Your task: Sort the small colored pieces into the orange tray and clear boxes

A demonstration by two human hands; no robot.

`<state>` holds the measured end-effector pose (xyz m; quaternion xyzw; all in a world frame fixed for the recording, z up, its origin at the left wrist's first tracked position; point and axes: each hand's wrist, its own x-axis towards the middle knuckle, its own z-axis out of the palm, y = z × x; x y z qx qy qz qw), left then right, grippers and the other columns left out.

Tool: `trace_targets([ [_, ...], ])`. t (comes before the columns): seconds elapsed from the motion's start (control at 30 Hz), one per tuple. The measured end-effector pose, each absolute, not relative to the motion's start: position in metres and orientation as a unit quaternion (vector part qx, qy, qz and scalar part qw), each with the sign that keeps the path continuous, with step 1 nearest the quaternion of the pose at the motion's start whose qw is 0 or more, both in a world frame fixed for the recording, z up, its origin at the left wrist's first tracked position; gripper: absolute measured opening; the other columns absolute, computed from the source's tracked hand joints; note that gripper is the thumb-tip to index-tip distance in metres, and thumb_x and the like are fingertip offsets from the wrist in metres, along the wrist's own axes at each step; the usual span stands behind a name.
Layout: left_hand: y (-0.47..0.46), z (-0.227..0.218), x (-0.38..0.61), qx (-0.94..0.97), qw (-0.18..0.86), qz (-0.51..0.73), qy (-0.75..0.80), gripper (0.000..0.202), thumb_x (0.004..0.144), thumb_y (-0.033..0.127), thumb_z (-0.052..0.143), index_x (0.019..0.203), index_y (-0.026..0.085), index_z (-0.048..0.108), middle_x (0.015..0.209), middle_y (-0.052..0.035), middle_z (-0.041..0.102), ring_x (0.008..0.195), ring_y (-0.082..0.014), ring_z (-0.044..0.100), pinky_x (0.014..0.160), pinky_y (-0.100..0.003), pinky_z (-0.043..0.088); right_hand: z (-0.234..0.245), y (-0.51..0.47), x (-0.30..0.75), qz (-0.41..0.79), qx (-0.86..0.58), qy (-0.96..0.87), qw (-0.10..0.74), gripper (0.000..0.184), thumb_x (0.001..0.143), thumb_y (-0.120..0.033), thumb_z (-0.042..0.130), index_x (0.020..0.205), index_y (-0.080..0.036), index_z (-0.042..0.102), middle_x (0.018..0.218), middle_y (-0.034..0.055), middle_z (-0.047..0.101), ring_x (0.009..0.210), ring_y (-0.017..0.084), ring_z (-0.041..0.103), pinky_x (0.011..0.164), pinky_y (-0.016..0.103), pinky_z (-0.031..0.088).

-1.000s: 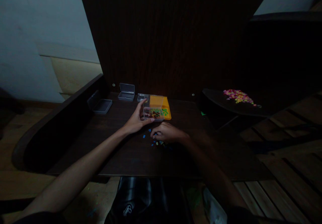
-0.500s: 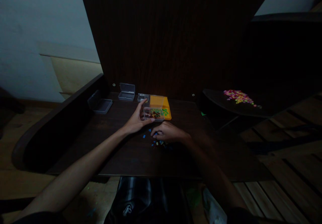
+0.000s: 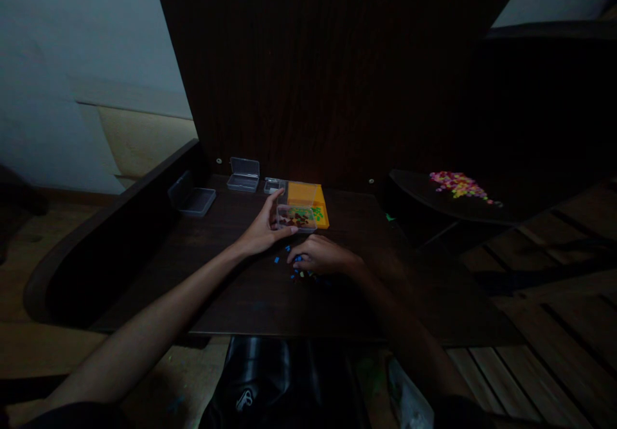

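Note:
My left hand (image 3: 266, 227) grips a clear plastic box (image 3: 308, 228) by its left end, thumb along the near side. Dark small pieces (image 3: 292, 219) lie in that box, whose lid stands open. Just behind it is a yellow-orange tray (image 3: 324, 210) with small green pieces (image 3: 314, 213). My right hand (image 3: 321, 254) is lowered over a scatter of tiny blue and pale pieces (image 3: 303, 274) on the dark wooden surface (image 3: 231, 300). Its fingers are bent and pinched together at the pile; whatever is between the fingertips is too small to make out.
Two open clear boxes stand at the left, one box (image 3: 243, 183) by the back panel and another box (image 3: 196, 203) near the side rail (image 3: 116, 223). A small clear case (image 3: 274, 186) sits beside the tray. Colourful beads (image 3: 457, 185) lie on a shelf at right.
My right hand's fingers have shifted slightly at the pile. The left hand still holds the clear box in nearly the same place.

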<state>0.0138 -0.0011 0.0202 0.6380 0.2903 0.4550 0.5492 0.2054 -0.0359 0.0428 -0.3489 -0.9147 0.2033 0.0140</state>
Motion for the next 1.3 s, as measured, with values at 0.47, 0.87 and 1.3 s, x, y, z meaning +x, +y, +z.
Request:
trace_targets([
  [0.47, -0.002, 0.019, 0.015, 0.634, 0.563, 0.450, 0.280, 0.099, 0.070, 0.026, 0.082, 0.149, 0.029, 0.021, 0.127, -0.0132, 0.053, 0.100, -0.0230, 0.062, 0.089, -0.046, 0.054, 0.037, -0.033, 0.206, 0.215, -0.317, -0.923, 0.035, 0.018, 0.087, -0.021, 0.065, 0.102, -0.022, 0.075, 0.095, 0.0019, 0.076, 0.086, 0.016, 0.068, 0.074, 0.023, 0.042],
  [0.87, 0.000, 0.019, 0.014, 0.638, 0.551, 0.450, 0.296, 0.099, 0.070, 0.027, 0.082, 0.149, 0.030, 0.023, 0.126, -0.0128, 0.051, 0.097, -0.0220, 0.061, 0.088, -0.047, 0.054, 0.046, -0.038, 0.203, 0.219, -0.360, -0.906, 0.027, 0.018, 0.086, -0.017, 0.061, 0.100, -0.017, 0.072, 0.073, -0.0008, 0.065, 0.066, 0.011, 0.055, 0.067, 0.022, 0.036],
  [1.3, -0.005, 0.012, 0.019, 0.641, 0.587, 0.422, 0.258, 0.098, 0.071, 0.025, 0.080, 0.149, 0.029, 0.021, 0.125, -0.0131, 0.054, 0.094, -0.0208, 0.062, 0.084, -0.042, 0.054, 0.061, -0.030, 0.227, 0.258, -0.399, -0.842, 0.255, 0.020, 0.090, -0.030, 0.059, 0.097, -0.014, 0.069, 0.055, -0.0071, 0.043, 0.051, 0.008, 0.037, 0.054, 0.021, 0.029],
])
